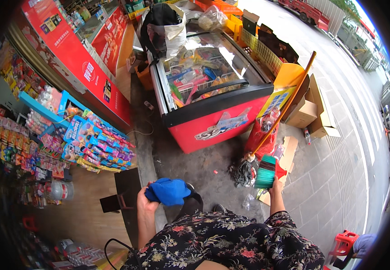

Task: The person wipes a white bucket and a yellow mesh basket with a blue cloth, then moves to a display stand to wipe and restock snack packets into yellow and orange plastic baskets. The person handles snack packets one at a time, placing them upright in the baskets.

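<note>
A folded blue cloth [168, 191] rests in my left hand [146, 201], its fingers closed around the near side. My right hand [276, 186] grips a brush or broom head with teal and dark bristles [266, 171] and a red base [280, 170]. Just beyond that brush, a long wooden pole [287, 104] leans against the chest freezer's corner. Its lower end meets a dark striped bundle [245, 173], possibly a mop head. A red plastic bag [262, 134] stands beside the pole.
Ahead is a red chest freezer [201, 137] with a glass lid and packaged goods inside. Candy racks [90, 143] stand left, near a raised doorway step [146, 168]. Cardboard boxes [304, 113] sit right. Someone's leg [366, 245] shows by a red stool [345, 242].
</note>
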`<state>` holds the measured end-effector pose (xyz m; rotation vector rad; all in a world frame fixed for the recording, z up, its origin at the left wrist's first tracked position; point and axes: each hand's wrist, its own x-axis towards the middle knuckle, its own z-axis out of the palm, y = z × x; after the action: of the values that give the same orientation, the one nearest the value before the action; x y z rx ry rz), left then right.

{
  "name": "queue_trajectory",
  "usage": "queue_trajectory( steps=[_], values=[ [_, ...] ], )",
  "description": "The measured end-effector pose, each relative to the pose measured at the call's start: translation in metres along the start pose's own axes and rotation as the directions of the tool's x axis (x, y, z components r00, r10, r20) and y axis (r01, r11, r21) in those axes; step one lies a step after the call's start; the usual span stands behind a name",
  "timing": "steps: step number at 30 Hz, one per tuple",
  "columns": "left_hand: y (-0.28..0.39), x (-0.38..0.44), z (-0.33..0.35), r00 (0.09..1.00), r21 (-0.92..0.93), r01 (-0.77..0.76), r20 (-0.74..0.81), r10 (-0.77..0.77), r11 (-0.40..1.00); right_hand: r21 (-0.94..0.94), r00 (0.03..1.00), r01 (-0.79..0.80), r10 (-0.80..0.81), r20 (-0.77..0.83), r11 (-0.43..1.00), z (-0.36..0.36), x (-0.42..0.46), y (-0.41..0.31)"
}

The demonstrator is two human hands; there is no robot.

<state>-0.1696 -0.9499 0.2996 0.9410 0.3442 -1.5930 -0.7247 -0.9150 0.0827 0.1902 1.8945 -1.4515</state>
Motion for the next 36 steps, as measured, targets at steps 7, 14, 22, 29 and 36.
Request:
queue_trajectory(
  steps=[7,14,22,29,36],
  values=[
    [0.062,0.055,0.054,0.998,0.131,0.009,0.057,-0.017,0.991,-0.211,0.942,0.325,-0.336,-0.018,0.922,0.050,-0.017,-0.007],
    [0.108,0.088,0.105,0.974,0.169,0.083,0.194,-0.116,0.982,-0.629,0.680,0.584,-0.732,0.033,0.514,0.080,-0.073,-0.054],
    [0.079,0.107,0.306,0.762,0.108,-0.017,0.645,-0.057,0.994,-0.353,0.462,0.843,-0.883,0.086,0.406,0.173,-0.133,-0.182],
    [0.018,0.179,0.344,0.639,0.317,-0.665,0.710,0.296,0.676,-0.248,-0.076,0.956,-0.949,0.305,-0.156,0.294,-0.219,-0.261],
    [-0.070,0.145,0.337,0.558,0.378,-0.353,0.819,-0.132,0.856,0.285,-0.570,0.819,-0.649,0.504,-0.498,0.392,-0.279,-0.254]
  ],
)
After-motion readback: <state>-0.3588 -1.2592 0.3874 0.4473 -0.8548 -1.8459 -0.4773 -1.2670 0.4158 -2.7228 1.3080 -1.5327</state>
